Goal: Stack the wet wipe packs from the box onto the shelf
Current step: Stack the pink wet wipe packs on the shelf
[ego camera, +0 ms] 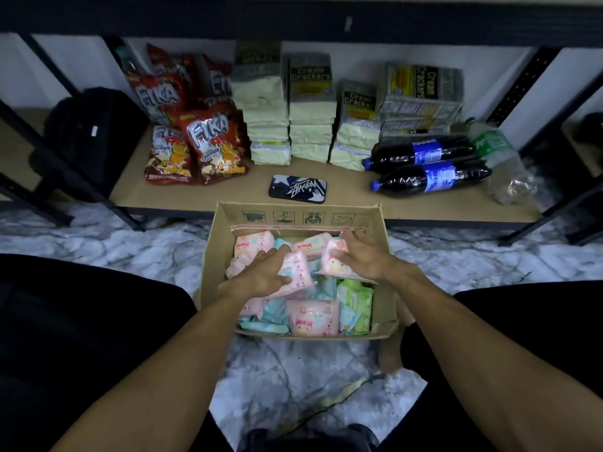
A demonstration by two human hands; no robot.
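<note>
An open cardboard box sits on the marble floor in front of the low shelf. It holds several wet wipe packs in pink, blue and green, such as a pink one near the front. My left hand grips a pink pack inside the box. My right hand grips another pink pack at the box's right side. Both packs are still within the box.
On the shelf board stand red snack bags, stacks of cream cracker packs, two dark soda bottles lying down, a clear bottle and a phone. A black bag sits at the left.
</note>
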